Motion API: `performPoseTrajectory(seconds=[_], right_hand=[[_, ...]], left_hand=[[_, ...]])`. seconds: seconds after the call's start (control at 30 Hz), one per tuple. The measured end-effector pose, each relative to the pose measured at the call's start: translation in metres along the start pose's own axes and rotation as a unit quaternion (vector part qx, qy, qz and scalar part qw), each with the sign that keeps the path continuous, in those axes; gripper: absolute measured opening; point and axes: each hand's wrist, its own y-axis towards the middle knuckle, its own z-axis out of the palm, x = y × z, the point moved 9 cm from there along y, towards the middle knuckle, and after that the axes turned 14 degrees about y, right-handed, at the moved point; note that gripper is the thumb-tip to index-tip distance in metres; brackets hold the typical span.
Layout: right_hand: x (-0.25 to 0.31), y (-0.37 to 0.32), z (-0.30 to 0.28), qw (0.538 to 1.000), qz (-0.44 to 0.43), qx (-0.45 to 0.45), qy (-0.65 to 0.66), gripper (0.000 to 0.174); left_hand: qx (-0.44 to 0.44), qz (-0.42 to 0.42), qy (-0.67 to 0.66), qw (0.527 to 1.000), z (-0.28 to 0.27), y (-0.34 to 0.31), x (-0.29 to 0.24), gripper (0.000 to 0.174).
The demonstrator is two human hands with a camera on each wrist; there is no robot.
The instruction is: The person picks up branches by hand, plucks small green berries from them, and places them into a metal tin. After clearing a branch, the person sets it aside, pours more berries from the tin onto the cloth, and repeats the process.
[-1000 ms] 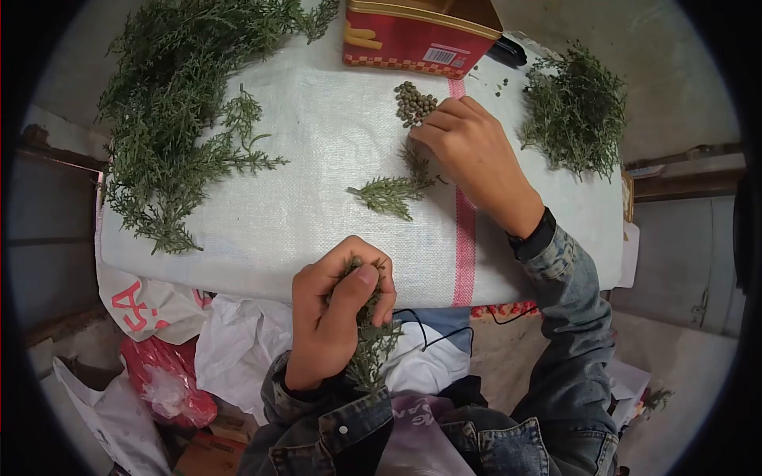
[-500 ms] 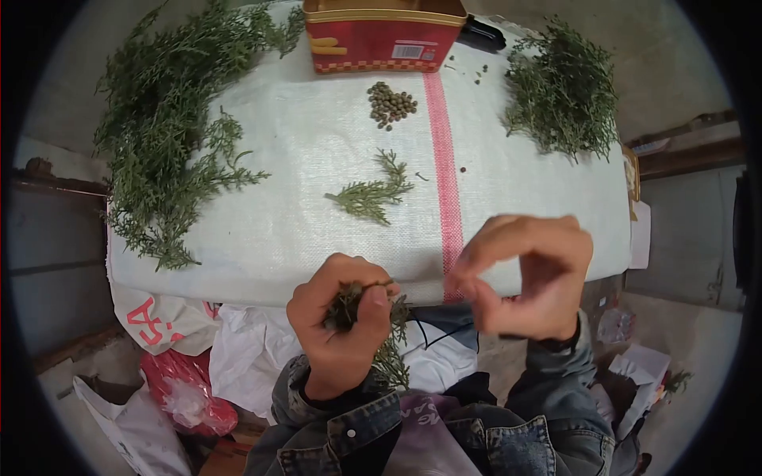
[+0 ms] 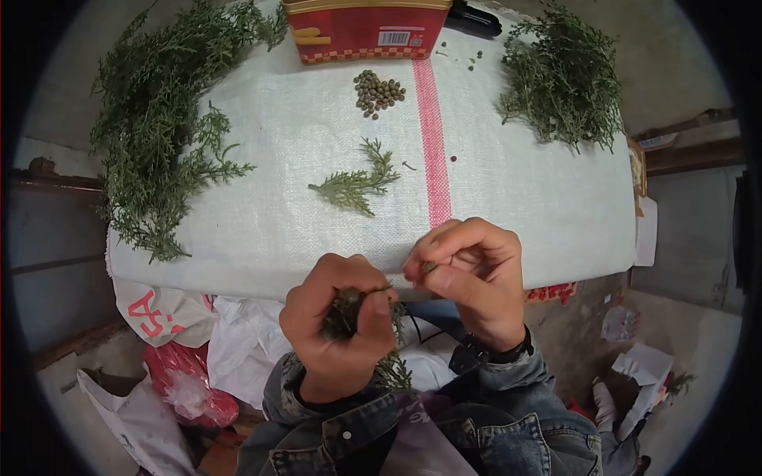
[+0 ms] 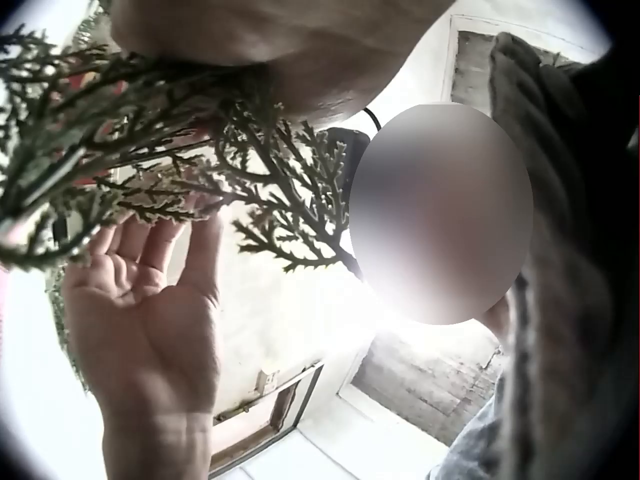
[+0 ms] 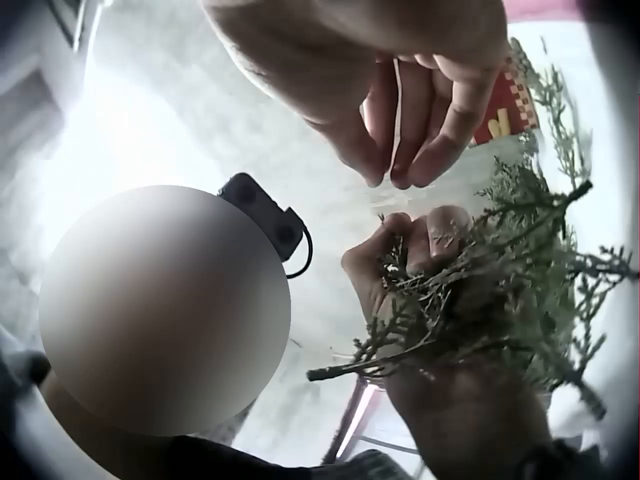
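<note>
My left hand [image 3: 333,333] grips a bunch of green sprigs [image 3: 343,313], fingers curled round it, near the front edge of the white woven sheet [image 3: 278,238]. Just to its right, my right hand [image 3: 480,282] pinches a small round seed [image 3: 429,267] between thumb and forefinger. In the right wrist view the sprigs [image 5: 480,300] spread out from the left hand [image 5: 450,390], below the right fingertips. Farther back lie a heap of brownish seeds [image 3: 379,94] and a single sprig [image 3: 353,189].
A red tin [image 3: 369,36] stands at the back, beside a black object [image 3: 475,19]. Piles of greenery lie at the left [image 3: 155,135] and right [image 3: 565,83]. A few loose seeds dot the sheet. Plastic bags [image 3: 186,385] are below the front edge.
My right hand has come back from the seed heap to beside the left hand. The left hand keeps its grip on the sprigs. The view has shifted, moving the tin up and left.
</note>
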Motion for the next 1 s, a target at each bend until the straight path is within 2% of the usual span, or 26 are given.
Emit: performPoseTrajectory(seconds=[0.1,0.23,0.33,0.53,0.63,1.0], right_hand=[[-0.011,0.0,-0.004,0.997,0.022,0.006,0.074,0.013],[-0.02,-0.003,-0.006,0.994,0.025,0.026,0.103,0.017],[-0.023,-0.005,-0.008,0.993,0.028,0.019,0.111,0.018],[-0.024,-0.005,-0.01,0.992,0.018,0.014,0.127,0.02],[-0.019,-0.004,-0.011,0.995,0.009,0.015,0.097,0.019],[-0.016,-0.006,-0.014,0.998,-0.009,0.009,0.067,0.017]], left_hand=[[0.009,0.059,0.076,0.995,0.011,-0.002,-0.012,0.007],[0.039,0.108,0.093,0.989,0.021,-0.003,-0.014,0.014],[0.019,0.097,0.089,0.991,0.02,-0.003,-0.014,0.007],[0.016,0.092,0.102,0.99,0.02,-0.001,-0.017,0.01],[0.019,0.057,0.093,0.994,0.018,-0.001,-0.011,0.011],[0.046,0.071,0.109,0.99,0.018,0.005,-0.014,0.011]])
